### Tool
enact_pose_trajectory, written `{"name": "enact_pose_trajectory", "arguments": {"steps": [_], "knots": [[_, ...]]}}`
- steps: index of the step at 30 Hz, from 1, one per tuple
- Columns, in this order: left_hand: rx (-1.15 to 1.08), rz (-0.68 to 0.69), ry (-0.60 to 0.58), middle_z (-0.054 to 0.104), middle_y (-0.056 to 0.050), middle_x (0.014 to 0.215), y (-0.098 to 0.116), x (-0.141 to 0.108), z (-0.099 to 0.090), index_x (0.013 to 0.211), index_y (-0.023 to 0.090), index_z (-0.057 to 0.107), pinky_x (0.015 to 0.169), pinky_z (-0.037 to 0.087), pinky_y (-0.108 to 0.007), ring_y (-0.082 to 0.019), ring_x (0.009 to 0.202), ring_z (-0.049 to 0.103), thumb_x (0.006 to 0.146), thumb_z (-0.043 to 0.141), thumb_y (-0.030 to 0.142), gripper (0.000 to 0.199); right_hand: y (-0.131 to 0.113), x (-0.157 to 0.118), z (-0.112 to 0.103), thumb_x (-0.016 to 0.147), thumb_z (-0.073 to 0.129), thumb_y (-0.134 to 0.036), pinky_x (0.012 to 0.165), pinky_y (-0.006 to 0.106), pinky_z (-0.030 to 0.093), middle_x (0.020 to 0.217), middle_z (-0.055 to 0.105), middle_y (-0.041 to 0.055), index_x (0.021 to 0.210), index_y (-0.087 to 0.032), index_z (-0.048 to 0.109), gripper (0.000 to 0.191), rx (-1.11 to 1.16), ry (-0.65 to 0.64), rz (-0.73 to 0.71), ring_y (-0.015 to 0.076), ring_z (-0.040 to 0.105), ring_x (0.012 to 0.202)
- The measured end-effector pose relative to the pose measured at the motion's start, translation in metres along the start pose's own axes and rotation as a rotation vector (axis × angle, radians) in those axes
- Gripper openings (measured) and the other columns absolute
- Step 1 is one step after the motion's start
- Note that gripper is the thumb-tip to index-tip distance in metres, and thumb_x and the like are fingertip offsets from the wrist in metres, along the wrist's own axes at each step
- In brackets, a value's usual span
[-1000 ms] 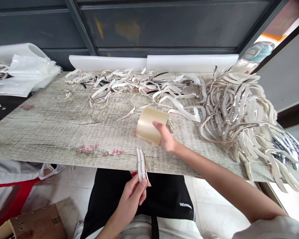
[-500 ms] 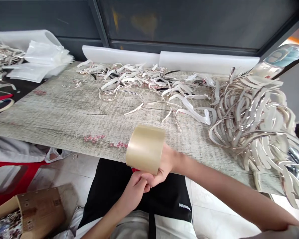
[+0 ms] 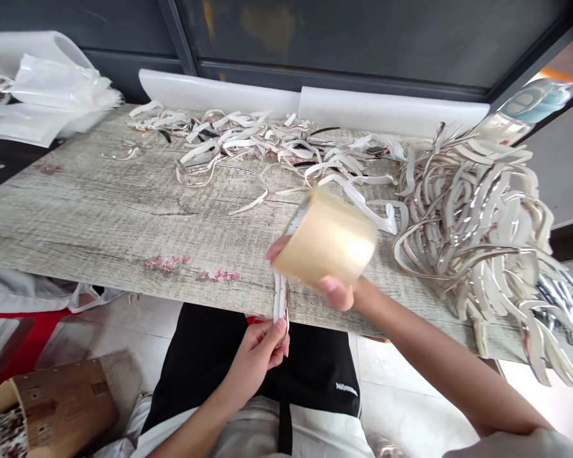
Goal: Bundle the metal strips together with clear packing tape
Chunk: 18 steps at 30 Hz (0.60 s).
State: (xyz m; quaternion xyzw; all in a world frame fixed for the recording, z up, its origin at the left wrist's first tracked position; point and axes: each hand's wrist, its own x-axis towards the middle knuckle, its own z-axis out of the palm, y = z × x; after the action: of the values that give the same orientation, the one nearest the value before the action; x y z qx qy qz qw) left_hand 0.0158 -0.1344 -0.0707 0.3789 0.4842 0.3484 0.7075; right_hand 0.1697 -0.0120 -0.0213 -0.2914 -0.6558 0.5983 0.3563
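Note:
A wide roll of clear, yellowish packing tape (image 3: 332,238) is gripped by my right hand (image 3: 340,294), slightly blurred, above the table's front edge. Its thumb presses the outside of the roll, and fingertips show at the roll's left opening. Over my lap, my left hand (image 3: 262,350) pinches the lower end of thin, curved white-and-chrome trim strips (image 3: 280,299). These stand roughly upright, their upper end hidden behind the tape roll. Whether tape runs from the roll to the strips I cannot tell.
Loose trim strips (image 3: 248,143) lie scattered along the back of the wood-patterned table (image 3: 124,222). A big heap of strips (image 3: 477,216) overhangs the right end. White sheets (image 3: 391,111) lean at the back; plastic bags (image 3: 62,95) lie left. A cardboard box (image 3: 67,407) stands on the floor.
My right hand has lifted the tape roll up and to the right, tilting it, away from my left hand. The strips in my left hand now show. The view has shifted slightly.

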Motion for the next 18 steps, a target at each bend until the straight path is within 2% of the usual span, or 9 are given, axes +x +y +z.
{"name": "enact_pose_trajectory", "arguments": {"steps": [2, 4, 7, 10, 12, 14, 16, 18], "knots": [[0.001, -0.004, 0.006, 0.029, 0.006, 0.046, 0.001, 0.0, -0.001, 0.056, 0.016, 0.047, 0.045, 0.012, -0.025, -0.006, 0.041, 0.022, 0.085, 0.052, 0.064, 0.057, 0.011, 0.001, 0.004, 0.059, 0.06, -0.068, 0.088, 0.046, 0.051, 0.07, 0.061, 0.0053, 0.065, -0.025, 0.06, 0.043, -0.182, -0.226, -0.142, 0.0256, 0.06, 0.087], [0.003, -0.002, 0.011, 0.029, 0.007, 0.044, 0.003, -0.001, -0.003, 0.055, 0.016, 0.047, 0.045, 0.012, -0.025, -0.005, 0.039, 0.022, 0.085, 0.053, 0.063, 0.056, 0.021, 0.006, 0.01, 0.055, 0.064, -0.066, 0.08, 0.044, 0.053, 0.055, 0.052, 0.0024, 0.055, -0.025, 0.054, 0.042, -0.234, -0.303, -0.201, 0.0221, 0.058, 0.072], [0.02, 0.0, 0.013, 0.033, 0.006, 0.042, 0.004, -0.001, -0.005, 0.056, 0.015, 0.049, 0.044, 0.016, -0.025, -0.006, 0.038, 0.025, 0.087, 0.052, 0.061, 0.056, 0.025, 0.015, 0.014, 0.06, 0.064, -0.067, 0.072, 0.04, 0.054, 0.059, 0.055, 0.0037, 0.06, -0.023, 0.056, 0.044, -0.097, -0.188, -0.217, 0.0212, 0.057, 0.069], [0.041, 0.01, 0.0, 0.035, 0.006, 0.039, 0.004, -0.002, -0.006, 0.057, 0.015, 0.053, 0.045, 0.019, -0.025, -0.006, 0.037, 0.028, 0.089, 0.049, 0.061, 0.056, 0.017, 0.018, 0.007, 0.08, 0.037, -0.068, 0.073, 0.042, 0.054, 0.082, 0.063, 0.008, 0.086, -0.023, 0.06, 0.052, 0.088, 0.032, -0.212, 0.0234, 0.062, 0.081], [0.035, 0.019, -0.004, 0.035, 0.006, 0.038, 0.003, -0.002, -0.007, 0.057, 0.015, 0.053, 0.046, 0.019, -0.025, -0.006, 0.037, 0.028, 0.088, 0.049, 0.062, 0.057, 0.011, 0.014, 0.001, 0.086, 0.022, -0.065, 0.079, 0.044, 0.055, 0.095, 0.063, 0.0086, 0.101, -0.024, 0.057, 0.056, 0.136, 0.13, -0.251, 0.0238, 0.063, 0.089], [0.021, 0.023, -0.006, 0.035, 0.006, 0.038, 0.002, -0.002, -0.008, 0.057, 0.015, 0.054, 0.046, 0.02, -0.025, -0.006, 0.037, 0.027, 0.088, 0.049, 0.062, 0.057, 0.009, 0.008, -0.004, 0.084, 0.03, -0.063, 0.081, 0.043, 0.054, 0.103, 0.063, 0.0091, 0.109, -0.024, 0.055, 0.052, 0.127, 0.144, -0.289, 0.024, 0.063, 0.092], [0.006, 0.017, -0.008, 0.035, 0.006, 0.038, 0.0, -0.002, -0.008, 0.058, 0.015, 0.054, 0.046, 0.019, -0.025, -0.006, 0.037, 0.027, 0.089, 0.049, 0.061, 0.056, 0.011, 0.003, -0.003, 0.082, 0.039, -0.06, 0.077, 0.041, 0.055, 0.102, 0.063, 0.0099, 0.109, -0.023, 0.056, 0.049, -0.033, 0.004, -0.323, 0.0225, 0.063, 0.088], [-0.006, 0.011, -0.012, 0.036, 0.006, 0.038, -0.001, 0.0, -0.008, 0.059, 0.015, 0.054, 0.045, 0.019, -0.024, -0.006, 0.036, 0.027, 0.088, 0.05, 0.06, 0.055, 0.016, 0.0, 0.003, 0.08, 0.039, -0.064, 0.074, 0.039, 0.055, 0.093, 0.064, 0.0088, 0.098, -0.022, 0.06, 0.05, -0.254, -0.178, -0.356, 0.0205, 0.063, 0.082]]}}
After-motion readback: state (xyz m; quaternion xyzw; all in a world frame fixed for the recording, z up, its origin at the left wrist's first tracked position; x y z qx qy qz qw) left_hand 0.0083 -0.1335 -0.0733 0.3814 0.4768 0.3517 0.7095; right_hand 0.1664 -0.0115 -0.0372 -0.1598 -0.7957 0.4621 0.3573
